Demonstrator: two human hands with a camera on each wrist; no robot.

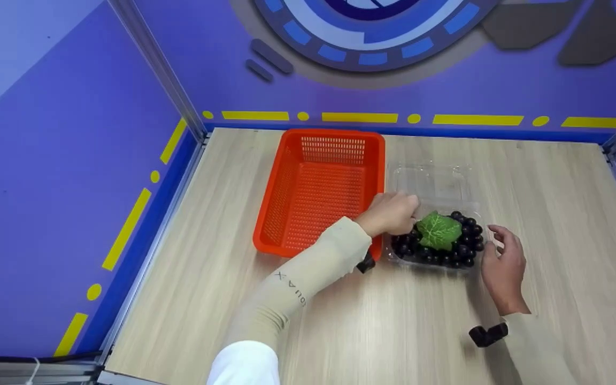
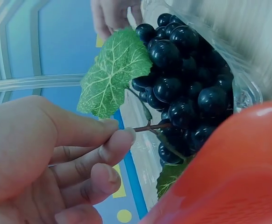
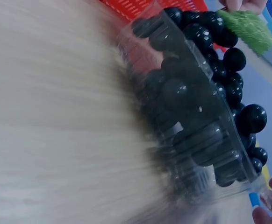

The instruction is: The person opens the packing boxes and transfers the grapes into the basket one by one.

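Dark grapes (image 1: 463,250) with a green leaf (image 1: 439,231) on top lie in a clear plastic box (image 1: 393,255), whose lid (image 1: 431,182) is folded back behind it. My left hand (image 1: 393,214) pinches the brown grape stem (image 2: 143,128) between thumb and index finger, at the box's left side. The other fingers of that hand are loosely bent below. At the box's right side is my right hand (image 1: 505,267), its fingers loosely bent and near the box edge (image 3: 262,189). Whether those fingertips touch the plastic I cannot tell.
An orange-red plastic basket (image 1: 266,208) with perforated walls stands left of the box, under my left forearm. Both are on a wood-grain table (image 1: 195,299). Blue printed panels (image 1: 212,80) rise behind and at the left.
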